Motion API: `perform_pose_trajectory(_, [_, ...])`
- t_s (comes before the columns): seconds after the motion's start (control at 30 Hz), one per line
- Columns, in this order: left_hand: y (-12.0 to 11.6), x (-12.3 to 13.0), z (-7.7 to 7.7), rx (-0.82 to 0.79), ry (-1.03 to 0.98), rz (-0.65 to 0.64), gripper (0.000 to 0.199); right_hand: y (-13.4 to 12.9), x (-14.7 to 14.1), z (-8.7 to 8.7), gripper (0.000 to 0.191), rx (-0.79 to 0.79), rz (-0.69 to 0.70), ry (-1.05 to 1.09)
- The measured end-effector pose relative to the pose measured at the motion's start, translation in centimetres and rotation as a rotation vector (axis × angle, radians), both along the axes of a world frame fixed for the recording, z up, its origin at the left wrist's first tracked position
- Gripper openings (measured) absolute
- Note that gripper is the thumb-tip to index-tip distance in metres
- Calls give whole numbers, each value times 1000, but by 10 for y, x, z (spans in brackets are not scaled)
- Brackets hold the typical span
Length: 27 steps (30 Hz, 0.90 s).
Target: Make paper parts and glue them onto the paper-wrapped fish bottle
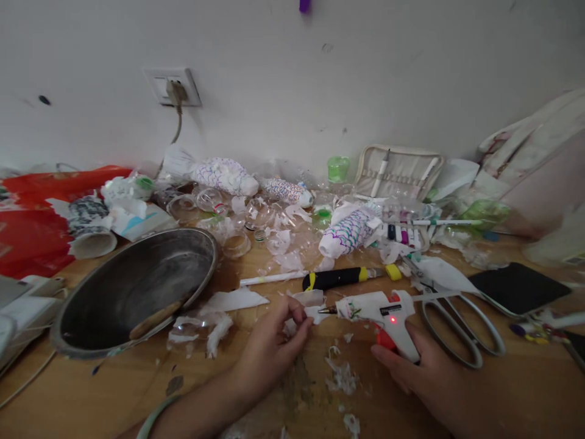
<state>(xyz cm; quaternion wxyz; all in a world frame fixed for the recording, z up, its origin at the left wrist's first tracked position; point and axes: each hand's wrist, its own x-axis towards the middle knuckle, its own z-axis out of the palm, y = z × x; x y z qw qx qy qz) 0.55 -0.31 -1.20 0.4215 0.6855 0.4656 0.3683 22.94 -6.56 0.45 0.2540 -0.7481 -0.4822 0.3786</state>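
My left hand (276, 341) is closed, pinching a small scrap of white paper (316, 313) between thumb and fingers. Wrapped round the handle of a white glue gun (388, 317) is my right hand (423, 366), near a red trigger. A red light glows on the gun's side, and its metal nozzle points left, close to the paper scrap. Just behind lies a black and yellow utility knife (336, 278). Grey-handled scissors (461, 323) rest to the right of the gun. A white fish shape with purple and green scales (350, 233) lies further back.
A dark metal basin (137, 286) stands at the left, beside a red bag (31, 225). Clear plastic pieces, bottle parts and paper scraps cover the back. More decorated fish (225, 175), a pen case (397, 171) and a black flat object (518, 288) lie around. Torn bits lie between my hands.
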Motion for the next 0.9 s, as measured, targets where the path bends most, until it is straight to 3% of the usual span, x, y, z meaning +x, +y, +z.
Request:
perform_pose_trajectory(0.3, [-2, 2, 1, -54, -35, -15, 16, 3, -2, 9, 35, -72, -31, 79])
perform_pose_trajectory(0.5, [-1, 3, -2, -82, -78, -19, 16, 0, -5, 9, 35, -20, -75, 227])
perform_pose_trajectory(0.77, [-1, 4, 0, -73, -113, -6, 16, 2, 1, 9, 35, -30, -5, -14])
perform_pose_trajectory(0.9, [-1, 3, 0, -94, -114, 12, 16, 2, 1, 6, 33, -29, 15, -35])
